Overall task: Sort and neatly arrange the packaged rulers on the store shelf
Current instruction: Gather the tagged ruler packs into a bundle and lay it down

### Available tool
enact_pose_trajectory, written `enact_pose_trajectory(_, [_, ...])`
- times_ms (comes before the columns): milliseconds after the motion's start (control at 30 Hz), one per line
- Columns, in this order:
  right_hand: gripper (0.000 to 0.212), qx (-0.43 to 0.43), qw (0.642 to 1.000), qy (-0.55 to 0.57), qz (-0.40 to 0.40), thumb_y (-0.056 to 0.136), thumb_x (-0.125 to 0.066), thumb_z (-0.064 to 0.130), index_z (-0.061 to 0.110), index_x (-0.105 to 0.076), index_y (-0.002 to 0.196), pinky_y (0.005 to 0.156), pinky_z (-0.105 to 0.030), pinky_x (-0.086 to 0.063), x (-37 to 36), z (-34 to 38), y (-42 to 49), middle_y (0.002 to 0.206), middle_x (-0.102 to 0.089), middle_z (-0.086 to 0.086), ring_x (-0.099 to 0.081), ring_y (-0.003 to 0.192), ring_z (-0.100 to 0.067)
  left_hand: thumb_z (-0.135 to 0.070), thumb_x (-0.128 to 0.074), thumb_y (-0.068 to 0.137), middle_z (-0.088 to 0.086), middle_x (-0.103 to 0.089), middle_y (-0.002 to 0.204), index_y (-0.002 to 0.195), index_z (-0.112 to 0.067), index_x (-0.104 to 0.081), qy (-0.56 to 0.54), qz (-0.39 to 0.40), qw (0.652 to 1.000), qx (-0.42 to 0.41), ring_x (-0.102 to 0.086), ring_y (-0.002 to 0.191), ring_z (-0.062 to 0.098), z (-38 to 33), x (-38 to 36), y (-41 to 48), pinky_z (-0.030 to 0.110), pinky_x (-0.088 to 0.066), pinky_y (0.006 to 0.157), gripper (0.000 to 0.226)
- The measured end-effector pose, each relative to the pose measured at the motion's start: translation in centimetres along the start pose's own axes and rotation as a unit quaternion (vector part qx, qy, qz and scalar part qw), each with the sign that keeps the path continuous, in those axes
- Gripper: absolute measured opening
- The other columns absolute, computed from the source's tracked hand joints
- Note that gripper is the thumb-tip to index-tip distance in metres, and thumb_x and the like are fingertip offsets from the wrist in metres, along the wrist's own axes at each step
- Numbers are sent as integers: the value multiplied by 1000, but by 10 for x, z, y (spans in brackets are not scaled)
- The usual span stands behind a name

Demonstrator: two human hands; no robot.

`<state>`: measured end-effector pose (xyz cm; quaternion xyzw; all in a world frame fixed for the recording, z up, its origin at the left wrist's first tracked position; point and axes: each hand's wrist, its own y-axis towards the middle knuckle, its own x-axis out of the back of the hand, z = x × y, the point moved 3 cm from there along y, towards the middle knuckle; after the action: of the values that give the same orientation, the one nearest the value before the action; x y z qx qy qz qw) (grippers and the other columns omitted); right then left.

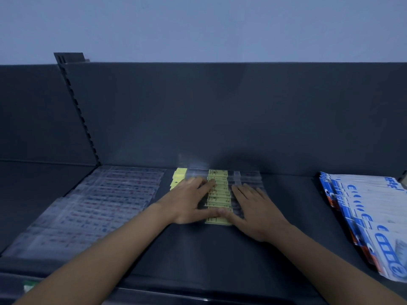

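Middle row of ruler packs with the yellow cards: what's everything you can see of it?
The ruler packs look like clear plastic sleeves with pale yellow printed cards, overlapped in one row running front to back on the dark shelf. A few yellow cards poke out left at the far end. The left hand and right hand press flat on either side, thumbs on the nearest pack. Print unreadable.
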<state>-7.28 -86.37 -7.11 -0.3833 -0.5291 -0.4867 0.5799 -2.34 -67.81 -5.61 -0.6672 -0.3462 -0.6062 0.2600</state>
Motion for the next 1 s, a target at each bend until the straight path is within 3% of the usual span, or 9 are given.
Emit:
enact_pose_trajectory(67, [109,-2,1000,5,-14,68,8,85,19,-10,152,119,-34,2,0,-1,-1,160,-10,3,-3,146,-11,-89,-29,74,-9,-28,146,152,-26,-21,-11,-26,1000,4,-25,134,13,1,2,1,30,-26,112,100])
enact_pose_trajectory(233, [92,6,999,18,-51,78,-5,80,24,-26,147,114,-32,-16,2,-1,-4,147,-31,4,-26,136,-14,-89,-25,71,-5,-25,156,152,-21,-23,-32,-28,998,49,-21,143,16,10,9,19,34,-21,118,106])
enact_pose_trajectory(433, [98,7,999,23,-41,74,-1,83,23,-23,149,119,-34,-4,0,0,-4,155,-24,6,-16,142,-9,-87,-35,71,-6,-7,162,155,-28,-11,-35,53,995,83,-3,148,13,16,0,34,33,-5,119,105])
enact_pose_trajectory(600, [103,-2,999,29,-17,69,-2,86,24,-17,150,118,-33,-2,1,2,-5,159,-17,4,-9,145,-9,-91,-28,66,-10,17,160,153,-33,8,-37,102,991,74,17,146,7,17,-6,32,34,10,118,110])
enact_pose_trajectory(767, [91,15,997,15,-74,74,-5,86,29,-36,138,102,-26,-20,8,5,-9,143,-41,11,-33,131,-7,-98,-13,60,-10,32,153,146,-47,13,-13,121,991,50,33,140,8,17,-14,21,38,14,119,104])
enact_pose_trajectory(833, [98,-8,997,36,-61,73,-2,85,25,-24,148,110,-28,-15,8,2,-6,154,-27,7,-21,140,-9,-98,-6,59,-11,33,152,148,-47,8,0,91,995,44,36,138,8,17,-12,18,38,16,118,104])
enact_pose_trajectory(933, [110,-35,999,14,-8,65,8,88,20,6,152,117,-35,9,5,-1,4,160,11,4,14,145,-8,-97,-1,62,-13,26,156,151,-43,1,23,54,998,29,29,141,6,17,-11,18,38,15,119,104])
enact_pose_trajectory(1000, [113,-49,998,14,27,62,9,89,20,11,151,115,-39,17,5,-4,13,158,16,5,19,143,-8,-96,-3,62,-14,16,159,151,-42,0,11,66,997,33,19,145,6,17,-11,18,35,10,119,104])
